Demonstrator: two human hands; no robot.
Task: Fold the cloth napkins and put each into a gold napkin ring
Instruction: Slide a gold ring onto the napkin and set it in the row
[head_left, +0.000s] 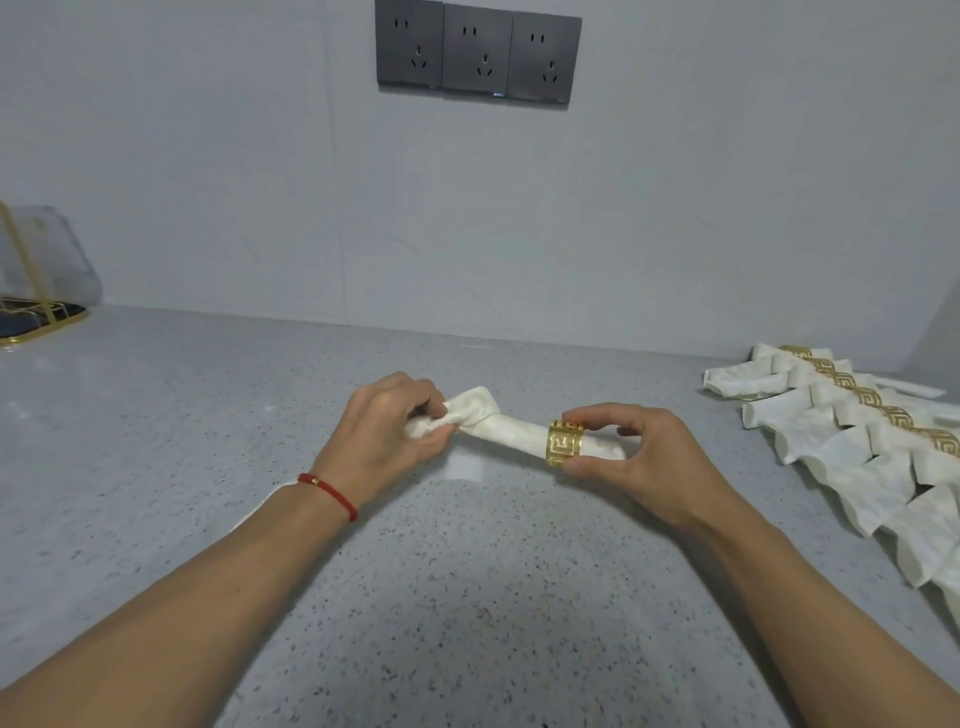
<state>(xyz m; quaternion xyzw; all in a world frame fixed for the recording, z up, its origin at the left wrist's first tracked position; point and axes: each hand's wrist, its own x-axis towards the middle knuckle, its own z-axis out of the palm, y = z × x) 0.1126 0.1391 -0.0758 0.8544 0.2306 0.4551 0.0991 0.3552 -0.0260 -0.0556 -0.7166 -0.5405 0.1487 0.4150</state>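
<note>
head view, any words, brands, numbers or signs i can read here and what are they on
No text can be read.
Wall socket panel: a tiny bluish mark at its lower edge, too small to read.
Gold napkin ring, pinched by the right hand: a cut-out key pattern, not letters.
Rolled napkin, gripped by the left hand: no print.

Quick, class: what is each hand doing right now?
Left hand: closed, gripping one end of the rolled napkin.
Right hand: closed, pinching the gold napkin ring that sits around the napkin.
</note>
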